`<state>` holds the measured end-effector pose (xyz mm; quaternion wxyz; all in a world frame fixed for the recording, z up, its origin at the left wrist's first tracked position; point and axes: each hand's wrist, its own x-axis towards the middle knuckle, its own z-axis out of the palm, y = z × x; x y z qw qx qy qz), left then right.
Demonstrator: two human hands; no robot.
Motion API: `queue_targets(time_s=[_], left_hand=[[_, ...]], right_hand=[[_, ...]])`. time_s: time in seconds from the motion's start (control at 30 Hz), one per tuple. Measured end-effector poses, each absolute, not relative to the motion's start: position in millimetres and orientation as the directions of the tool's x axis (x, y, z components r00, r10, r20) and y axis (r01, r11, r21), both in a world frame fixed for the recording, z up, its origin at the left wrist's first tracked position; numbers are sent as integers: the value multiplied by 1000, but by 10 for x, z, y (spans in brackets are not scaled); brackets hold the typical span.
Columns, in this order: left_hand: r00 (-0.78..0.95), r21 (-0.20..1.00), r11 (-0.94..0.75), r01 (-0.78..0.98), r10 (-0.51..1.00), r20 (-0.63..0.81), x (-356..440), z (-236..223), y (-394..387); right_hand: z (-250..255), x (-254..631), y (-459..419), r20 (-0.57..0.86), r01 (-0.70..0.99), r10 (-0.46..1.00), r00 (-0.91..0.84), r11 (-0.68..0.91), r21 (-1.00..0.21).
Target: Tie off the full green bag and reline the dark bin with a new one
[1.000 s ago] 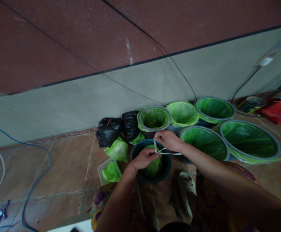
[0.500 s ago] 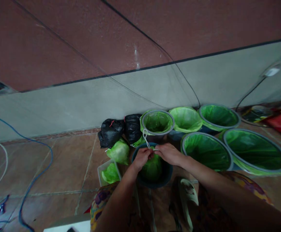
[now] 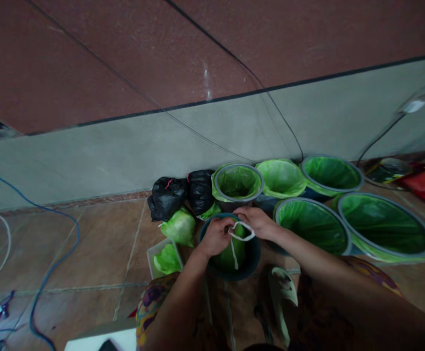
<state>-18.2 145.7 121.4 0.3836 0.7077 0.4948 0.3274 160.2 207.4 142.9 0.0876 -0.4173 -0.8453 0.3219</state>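
Inside a dark blue bin (image 3: pixel 230 277) stands a green plastic bag (image 3: pixel 224 258), gathered at its top. A white drawstring (image 3: pixel 248 237) loops out from the bag's neck, and one length of it hangs down over the bag. My left hand (image 3: pixel 216 236) is closed at the neck, fingers pinched on the drawstring. Opposite it, my right hand (image 3: pixel 256 222) has its fingers bent round the far side of the neck, against the drawstring loop. The fingertips of both hands are partly hidden.
Several bins with green liners, one a grey-rimmed bin (image 3: pixel 313 226), stand to the right and behind. Black bags (image 3: pixel 169 197), a tied green bag (image 3: pixel 178 226) and a white box (image 3: pixel 150 256) are left. A slipper (image 3: pixel 283 292), a blue hose (image 3: pixel 54 268) and keys (image 3: pixel 0 309) lie on the tiles.
The drawstring loop stood up above my hands; now it lies forward over the bag, with a length hanging down. My right hand has shifted slightly up and toward the far rim.
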Motion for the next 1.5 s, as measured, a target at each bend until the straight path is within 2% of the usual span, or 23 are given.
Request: queue_targets(time_s=[0.1,0.23,0.33,0.47,0.6,0.67,0.73,0.8,0.87,1.0,1.13,1.23,1.3,1.4,1.5], left_hand=[[328,746,-344,570,928,177,-170,1233,1431],[316,590,-423,688,906,281,-171,1218,1402],[282,485,-455,747,877,388,-175,1213,1388],[252,369,-465,805,831,496,-170,1189,1392],[211,369,-452,812,817,537,-174,1159,1414],[191,423,-437,794,840,508,-181,1157,1423],[160,509,-393,766,883,441,-184,1159,1424],[129,610,-326,722,930,344,-179,1159,1419],[101,702,-249,667,964,246,-166,1153,1413],[7,821,-71,566,997,81,-138,1124,1429],[-34,873,92,478,996,-87,-140,1083,1477],[-11,860,161,485,984,-178,-158,1069,1490],[18,805,138,577,983,-181,-167,1067,1477],[37,614,90,784,981,-191,-168,1070,1435],[-4,399,115,910,963,-268,-168,1084,1401]], right_hand=[[1375,1536,2088,-85,492,721,-688,377,-785],[1307,1494,2082,-172,429,722,-670,187,-884],[1307,1505,2077,-282,395,701,-655,0,-919],[1343,1521,2051,-321,282,646,-692,-167,-945],[1356,1502,2044,-386,335,681,-622,-214,-917],[1359,1495,2050,-363,435,754,-547,-115,-893],[1363,1499,2052,-212,527,825,-525,119,-841],[1359,1513,2047,-36,575,822,-568,366,-732],[1342,1526,2039,26,597,793,-608,479,-644],[1295,1523,2042,-38,623,804,-594,429,-655],[1262,1492,2045,-165,605,841,-516,221,-765],[1241,1475,2033,-235,551,835,-498,96,-829],[1246,1480,2027,-195,555,834,-516,152,-818],[1287,1502,2021,-158,675,828,-538,312,-668],[1335,1526,2020,-171,774,828,-534,397,-494]])
